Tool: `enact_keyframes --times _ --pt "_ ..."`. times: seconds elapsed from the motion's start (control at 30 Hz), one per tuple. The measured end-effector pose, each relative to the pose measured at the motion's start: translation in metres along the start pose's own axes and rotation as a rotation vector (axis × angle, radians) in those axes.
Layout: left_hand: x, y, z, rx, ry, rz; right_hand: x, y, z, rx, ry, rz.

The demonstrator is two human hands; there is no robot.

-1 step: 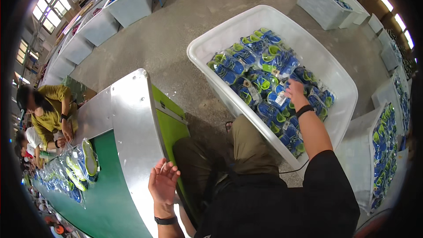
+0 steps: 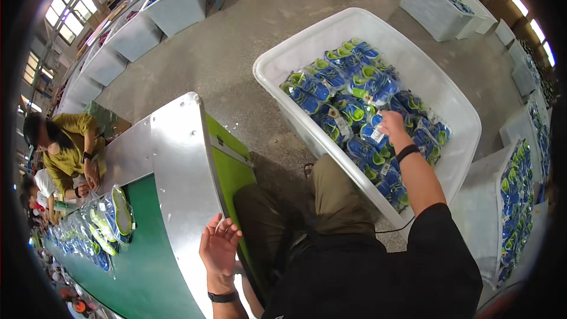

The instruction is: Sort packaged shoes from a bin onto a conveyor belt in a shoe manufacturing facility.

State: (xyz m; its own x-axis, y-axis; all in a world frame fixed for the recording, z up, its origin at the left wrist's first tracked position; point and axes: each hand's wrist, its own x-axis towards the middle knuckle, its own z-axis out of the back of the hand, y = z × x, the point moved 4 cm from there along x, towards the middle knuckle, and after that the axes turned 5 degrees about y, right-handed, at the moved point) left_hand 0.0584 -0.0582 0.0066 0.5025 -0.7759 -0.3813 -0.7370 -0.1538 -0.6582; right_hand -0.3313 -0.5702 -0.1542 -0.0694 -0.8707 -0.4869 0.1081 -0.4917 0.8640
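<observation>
R hand (image 2: 393,124) reaches into white bin (image 2: 466,118), fingers curled on a bagged blue shoe pair (image 2: 369,133) mid-bin; grip unclear. L hand (image 2: 220,247) spread, empty, beside bin on metal belt edge (image 2: 177,159). Grab bag w/ whole hand, lift clear.

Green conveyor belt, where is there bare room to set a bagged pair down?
The green conveyor belt is bare from the bagged green-and-blue shoes to the curved metal end guard, beside the open left hand. Further left, bags crowd it. The white plastic bin is packed around the right hand.
</observation>
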Motion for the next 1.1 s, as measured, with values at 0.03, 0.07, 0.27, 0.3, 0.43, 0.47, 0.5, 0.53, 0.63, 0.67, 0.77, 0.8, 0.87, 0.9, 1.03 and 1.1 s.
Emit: enact_keyframes --times 0.03,0.07,0.27,0.3,0.43,0.47,0.5,0.53,0.63,0.67,0.77,0.8,0.87,0.9,1.03,1.1 --pt "0.000 -0.004 0.003 0.001 -0.005 -0.008 -0.009 -0.012 -0.014 -0.069 0.146 0.071" --pt "-0.001 -0.007 0.006 0.012 0.006 -0.027 -0.024 -0.015 -0.030 -0.147 0.243 0.063" --pt "-0.015 -0.043 0.044 0.070 -0.128 -0.092 -0.111 -0.010 -0.140 -0.470 0.499 0.602" --pt "-0.016 -0.051 0.055 0.070 -0.144 -0.088 -0.135 -0.004 -0.154 -0.529 0.485 0.720" --pt "0.001 -0.076 0.060 0.254 -0.212 -0.134 -0.162 -0.010 -0.168 -0.709 0.437 1.017" --pt "0.007 -0.085 0.061 0.292 -0.231 -0.150 -0.159 -0.019 -0.163 -0.766 0.379 1.067" --pt "0.012 -0.095 0.067 0.315 -0.248 -0.173 -0.166 -0.018 -0.162 -0.814 0.376 1.097" --pt "0.016 -0.106 0.072 0.376 -0.266 -0.214 -0.163 -0.026 -0.158 -0.832 0.329 1.075" --pt "0.025 -0.140 0.111 0.647 -0.436 -0.359 -0.170 -0.023 -0.167 -0.853 0.339 1.006" --pt "0.030 -0.153 0.124 0.703 -0.488 -0.412 -0.168 -0.023 -0.168 -0.856 0.342 1.016" --pt "0.032 -0.194 0.184 0.830 -0.693 -0.586 -0.173 -0.019 -0.182 -0.852 0.359 1.020" --pt "0.031 -0.210 0.197 0.925 -0.779 -0.572 -0.176 -0.018 -0.184 -0.859 0.352 1.001" --pt "0.033 -0.238 0.226 1.008 -0.872 -0.581 -0.182 -0.014 -0.189 -0.880 0.337 1.013" --pt "0.034 -0.254 0.250 1.183 -0.981 -0.589 -0.185 -0.013 -0.195 -0.899 0.337 1.017" --pt "0.061 -0.283 0.291 1.549 -1.287 -0.456 -0.175 -0.024 -0.181 -0.932 0.286 1.037" --pt "0.056 -0.285 0.317 1.528 -1.286 -0.333 -0.168 -0.033 -0.181 -0.938 0.275 1.010"
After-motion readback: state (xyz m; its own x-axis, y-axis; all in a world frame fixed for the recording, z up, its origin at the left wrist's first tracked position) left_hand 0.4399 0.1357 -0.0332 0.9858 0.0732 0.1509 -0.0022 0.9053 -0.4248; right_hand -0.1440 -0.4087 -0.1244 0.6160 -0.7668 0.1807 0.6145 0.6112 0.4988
